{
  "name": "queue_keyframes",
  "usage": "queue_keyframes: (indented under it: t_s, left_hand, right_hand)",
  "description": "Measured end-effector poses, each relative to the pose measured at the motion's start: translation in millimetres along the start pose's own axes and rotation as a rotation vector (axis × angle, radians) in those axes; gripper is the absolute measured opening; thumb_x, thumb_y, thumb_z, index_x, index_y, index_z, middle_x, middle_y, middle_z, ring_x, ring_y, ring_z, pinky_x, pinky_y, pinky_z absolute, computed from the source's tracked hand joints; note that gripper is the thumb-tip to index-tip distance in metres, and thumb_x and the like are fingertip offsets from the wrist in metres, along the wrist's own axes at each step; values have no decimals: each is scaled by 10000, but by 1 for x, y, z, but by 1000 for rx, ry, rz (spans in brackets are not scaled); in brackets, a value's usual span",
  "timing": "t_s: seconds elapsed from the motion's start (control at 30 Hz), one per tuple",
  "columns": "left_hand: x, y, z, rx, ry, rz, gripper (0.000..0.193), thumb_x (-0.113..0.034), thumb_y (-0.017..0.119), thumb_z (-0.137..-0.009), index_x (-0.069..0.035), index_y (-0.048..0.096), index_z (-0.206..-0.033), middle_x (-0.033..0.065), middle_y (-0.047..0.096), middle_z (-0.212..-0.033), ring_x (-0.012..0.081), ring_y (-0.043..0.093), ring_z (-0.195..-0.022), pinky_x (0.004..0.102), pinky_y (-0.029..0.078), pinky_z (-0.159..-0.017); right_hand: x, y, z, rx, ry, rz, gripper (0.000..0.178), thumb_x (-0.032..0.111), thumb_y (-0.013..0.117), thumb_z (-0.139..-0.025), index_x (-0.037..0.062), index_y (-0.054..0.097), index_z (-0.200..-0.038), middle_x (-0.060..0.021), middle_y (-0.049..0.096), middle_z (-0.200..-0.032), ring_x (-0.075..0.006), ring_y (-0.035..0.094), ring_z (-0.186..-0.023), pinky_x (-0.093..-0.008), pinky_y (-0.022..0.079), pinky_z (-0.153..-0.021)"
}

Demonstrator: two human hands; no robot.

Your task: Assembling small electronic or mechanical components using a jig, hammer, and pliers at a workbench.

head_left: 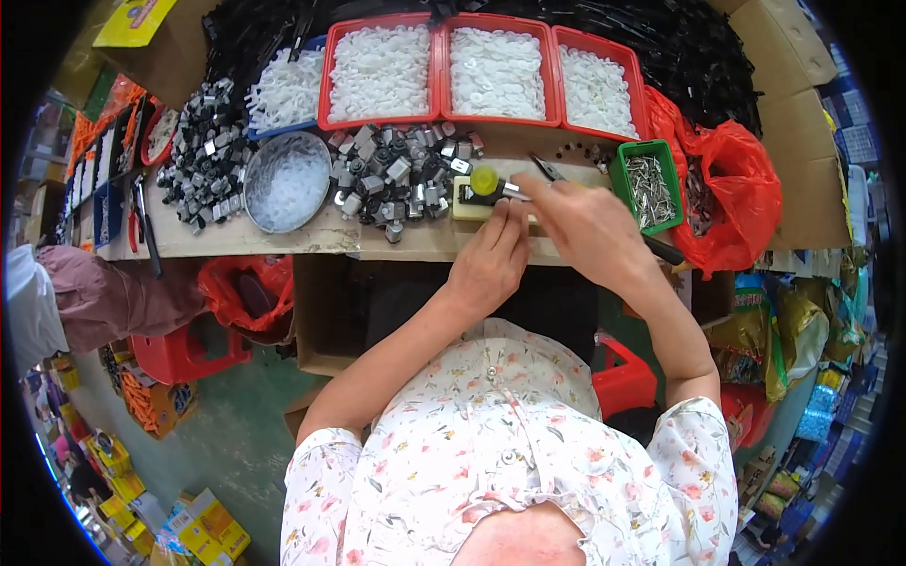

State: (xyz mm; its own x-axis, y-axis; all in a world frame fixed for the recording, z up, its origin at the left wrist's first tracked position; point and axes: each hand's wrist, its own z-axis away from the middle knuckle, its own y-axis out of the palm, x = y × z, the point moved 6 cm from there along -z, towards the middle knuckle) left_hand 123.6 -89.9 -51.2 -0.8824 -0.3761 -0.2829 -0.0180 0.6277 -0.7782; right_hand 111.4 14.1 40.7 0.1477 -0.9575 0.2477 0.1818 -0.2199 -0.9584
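Observation:
My right hand [599, 236] is wrapped round a small hammer. The hammer has a round yellow-green head [484, 180], a silver shaft and a black grip end [664, 250] that sticks out below my hand. Its head is over a pale block [467, 209] at the table's front edge, where a dark piece shows. My left hand [491, 257] has its fingers pressed together at the block's near side. What its fingertips hold, if anything, is hidden. Behind my right hand lie pliers [545, 168], partly covered.
Red trays [439, 75] of small white parts line the back. Left of the block are heaped grey-and-black metal parts [387, 174] and a round metal dish [288, 181]. At right stand a green tray [616, 179] of metal pins and a red bag [746, 179]. Another person's sleeve [123, 288] shows at left.

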Motion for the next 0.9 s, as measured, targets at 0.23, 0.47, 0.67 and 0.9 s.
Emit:
queue_keyframes:
  t_s: [0.23,0.47,0.67,0.9]
  left_hand:
    - [1,4,3,1,5,23,431,-136,634,-833,111,616,-1186,265,562,-1280,421,536,-1224,385,480,-1031]
    - [9,-28,0,-69,-15,82,355,-89,652,-867,115,625,-1156,232,593,-1284,378,563,-1236,399,491,-1019]
    - [24,-38,9,-114,-77,-1,333,-32,674,-851,88,642,-1160,205,646,-1204,355,604,-1182,391,522,-969]
    - [24,-38,-4,-94,-74,-4,317,-27,690,-842,67,657,-1143,191,657,-1170,348,618,-1142,402,531,-944]
  right_hand:
    - [-6,23,-11,9,-43,-33,381,76,632,-927,57,573,-1303,-204,657,-827,-416,646,-754,-475,514,-656]
    - [-20,-10,24,-491,-93,-388,339,49,629,-940,32,605,-1278,-259,679,-1037,-412,673,-906,-410,549,-747]
    - [-20,4,36,-337,-15,-257,298,58,640,-935,20,634,-1231,-237,691,-1022,-410,678,-864,-425,546,-717]
    - [-37,16,50,-300,63,-212,275,61,635,-937,-7,639,-1203,-221,707,-984,-387,698,-830,-453,547,-711]
